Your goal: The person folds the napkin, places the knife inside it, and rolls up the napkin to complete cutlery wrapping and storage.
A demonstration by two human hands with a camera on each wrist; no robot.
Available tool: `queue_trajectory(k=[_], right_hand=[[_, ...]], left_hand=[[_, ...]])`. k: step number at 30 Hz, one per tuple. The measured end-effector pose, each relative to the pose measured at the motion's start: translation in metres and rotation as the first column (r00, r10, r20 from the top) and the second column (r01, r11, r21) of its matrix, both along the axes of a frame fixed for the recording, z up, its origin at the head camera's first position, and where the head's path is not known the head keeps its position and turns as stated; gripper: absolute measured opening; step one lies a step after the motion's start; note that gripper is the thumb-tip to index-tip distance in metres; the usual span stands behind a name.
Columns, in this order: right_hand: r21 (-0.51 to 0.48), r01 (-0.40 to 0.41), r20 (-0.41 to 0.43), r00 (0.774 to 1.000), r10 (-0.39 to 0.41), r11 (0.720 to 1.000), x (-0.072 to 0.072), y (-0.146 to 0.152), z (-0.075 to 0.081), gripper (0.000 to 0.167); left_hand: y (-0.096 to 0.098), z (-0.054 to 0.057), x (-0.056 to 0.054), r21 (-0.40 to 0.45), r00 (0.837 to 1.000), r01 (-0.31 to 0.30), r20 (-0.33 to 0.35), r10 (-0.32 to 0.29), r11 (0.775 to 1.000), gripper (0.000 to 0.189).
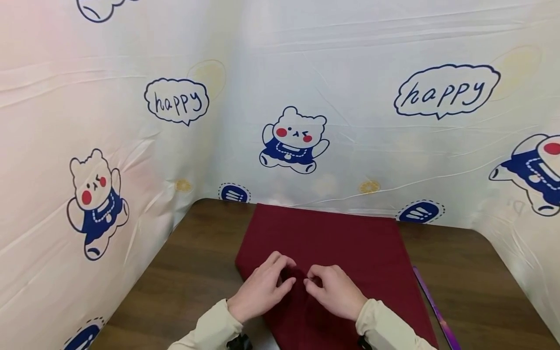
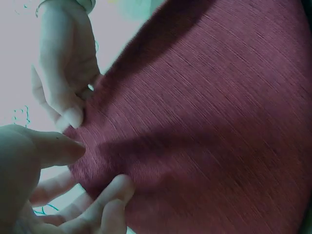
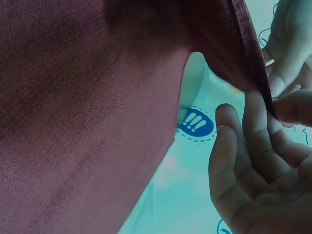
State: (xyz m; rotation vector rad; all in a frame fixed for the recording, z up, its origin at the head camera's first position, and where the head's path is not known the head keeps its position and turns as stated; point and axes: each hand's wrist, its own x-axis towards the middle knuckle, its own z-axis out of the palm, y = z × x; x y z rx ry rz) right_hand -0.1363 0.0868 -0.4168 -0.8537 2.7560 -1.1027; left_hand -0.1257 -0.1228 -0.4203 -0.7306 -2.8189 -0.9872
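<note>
Across the wooden surface (image 1: 197, 257), reaching its far edge, I observe from my remote post a dark red cloth (image 1: 332, 238). The person's left hand (image 1: 264, 288) and right hand (image 1: 336, 292) pinch its raised edge, close together. A purple stick (image 1: 436, 308) lies between the cloth and the surface's right edge.

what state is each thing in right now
Cloth, far end flat, an edge lifted
Left hand, pinching cloth edge
Right hand, pinching cloth edge
Purple stick, lying beside the cloth
Table, partly covered by the cloth
Backdrop, hanging, creased
</note>
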Motion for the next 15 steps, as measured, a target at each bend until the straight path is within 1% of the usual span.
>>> queue_trajectory(k=[4,6,8,10,12,13,15], right_hand=[[-0.032,0.014,0.015,1.0,-0.014,0.999,-0.003,0.001,0.001,0.012],[-0.043,0.031,0.018,0.999,-0.03,0.999,-0.004,0.002,0.001,0.012],[-0.048,0.051,0.019,0.999,-0.05,0.998,-0.005,0.003,0.001,0.012],[-0.056,0.066,0.021,0.998,-0.065,0.996,-0.007,0.004,0.0,0.011],[-0.058,0.085,0.026,0.996,-0.083,0.995,-0.008,0.006,-0.001,0.011],[-0.06,0.095,0.03,0.995,-0.093,0.994,-0.01,0.007,-0.002,0.011],[-0.063,0.118,0.036,0.993,-0.116,0.991,-0.013,0.009,-0.003,0.01]], left_hand=[[-0.012,-0.006,-0.007,-0.062,0.999,-0.05,-0.013,0.05,0.997,0.027],[-0.019,-0.01,-0.01,-0.081,0.998,-0.07,0.001,0.07,0.994,0.026],[-0.027,-0.015,-0.01,-0.096,0.997,-0.076,0.026,0.079,0.992,0.025],[-0.033,-0.018,-0.008,-0.1,0.996,-0.059,0.059,0.065,0.993,0.022],[-0.036,-0.022,-0.004,-0.114,0.998,-0.025,0.06,0.032,0.993,0.02],[-0.036,-0.024,-0.002,-0.127,0.999,-0.001,0.047,0.007,0.992,0.017],[-0.034,-0.029,0.005,-0.167,0.998,0.054,-0.007,-0.056,0.984,0.013]])
